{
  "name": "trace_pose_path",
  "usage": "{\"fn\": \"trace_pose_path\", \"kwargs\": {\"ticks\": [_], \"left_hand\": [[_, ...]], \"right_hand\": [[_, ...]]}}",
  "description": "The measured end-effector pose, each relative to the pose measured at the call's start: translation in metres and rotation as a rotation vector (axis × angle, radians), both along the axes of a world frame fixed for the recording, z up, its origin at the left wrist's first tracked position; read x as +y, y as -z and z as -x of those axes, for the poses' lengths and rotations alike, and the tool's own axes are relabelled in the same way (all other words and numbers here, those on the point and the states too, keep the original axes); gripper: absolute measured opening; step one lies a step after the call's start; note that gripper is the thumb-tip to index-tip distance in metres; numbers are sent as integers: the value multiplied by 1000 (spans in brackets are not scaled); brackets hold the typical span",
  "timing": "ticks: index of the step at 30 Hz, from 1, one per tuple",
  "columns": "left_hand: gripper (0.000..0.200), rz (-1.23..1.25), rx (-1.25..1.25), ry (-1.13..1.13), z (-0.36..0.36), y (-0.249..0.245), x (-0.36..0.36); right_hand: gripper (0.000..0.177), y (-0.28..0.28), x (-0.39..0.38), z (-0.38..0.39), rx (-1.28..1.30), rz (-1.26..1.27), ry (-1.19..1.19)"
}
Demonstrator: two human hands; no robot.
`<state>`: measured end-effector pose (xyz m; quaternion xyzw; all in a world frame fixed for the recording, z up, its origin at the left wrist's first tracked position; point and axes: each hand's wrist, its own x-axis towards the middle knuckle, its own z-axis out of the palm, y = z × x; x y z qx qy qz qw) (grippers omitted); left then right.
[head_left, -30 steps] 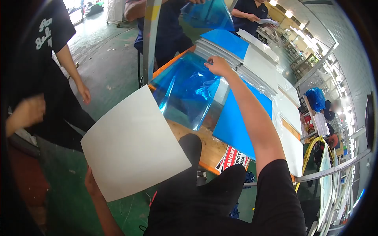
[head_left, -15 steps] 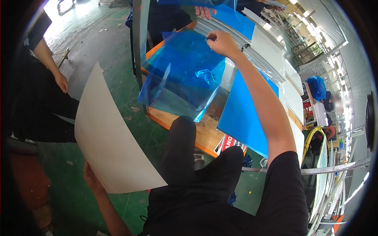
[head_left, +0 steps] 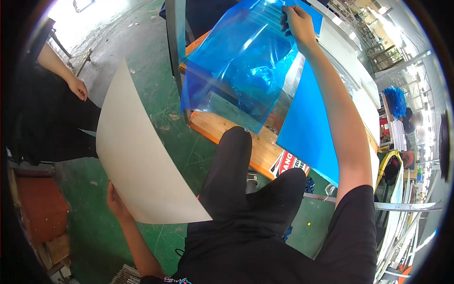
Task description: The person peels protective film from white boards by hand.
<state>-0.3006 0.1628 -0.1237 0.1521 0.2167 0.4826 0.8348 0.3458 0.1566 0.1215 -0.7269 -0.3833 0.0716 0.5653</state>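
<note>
My left hand is closed on the lower left edge of a large off-white sheet, which bows slightly and stands tilted beside my leg. Its fingers are partly hidden behind the sheet. At the upper middle, my right hand pinches the edge of a transparent blue film. The film hangs wrinkled and shiny over the wooden bench. Right of it, beneath my right forearm, lies a flat blue-faced panel.
A metal post rises beside the wooden bench. Signs with red and white print lie under the panel. Another person's hand hangs at the left. White panels are stacked at the right.
My right hand has moved up and slightly right, drawing the blue film up with it. The other person's hand at the top has gone from view. My left hand still holds the sheet.
</note>
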Motion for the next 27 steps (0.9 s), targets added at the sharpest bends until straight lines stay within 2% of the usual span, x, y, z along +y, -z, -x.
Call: {"fn": "trace_pose_path", "kwargs": {"ticks": [3,6,7,10,12,15,18,20,23,25,27], "left_hand": [[36,-16,52,-9,-4,-10,-6],[36,0,60,-27,2,-6,-7],[36,-2,77,-28,1,-7,-8],[37,-14,102,-22,1,-5,-13],[37,-46,84,-3,7,4,-9],[37,32,52,-37,7,4,-8],[38,12,64,-79,11,13,-8],[38,13,95,-80,6,7,-13],[36,101,103,-126,1,5,-16],[37,145,99,-141,5,8,-21],[41,130,85,-119,5,11,-19]], "right_hand": [[21,-3,18,-33,390,20,74],[21,-5,32,-58,572,80,-18],[22,-3,32,-62,568,41,-151],[23,-11,38,-71,546,91,-238],[26,-13,37,-59,526,50,-96],[34,-15,48,-64,437,33,34],[27,-1,56,-95,431,4,-7],[27,15,58,-127,223,-15,-92],[29,11,65,-126,146,-57,-197],[32,1,61,-99,199,-34,-215],[34,-28,52,-36,308,2,-249]]}}
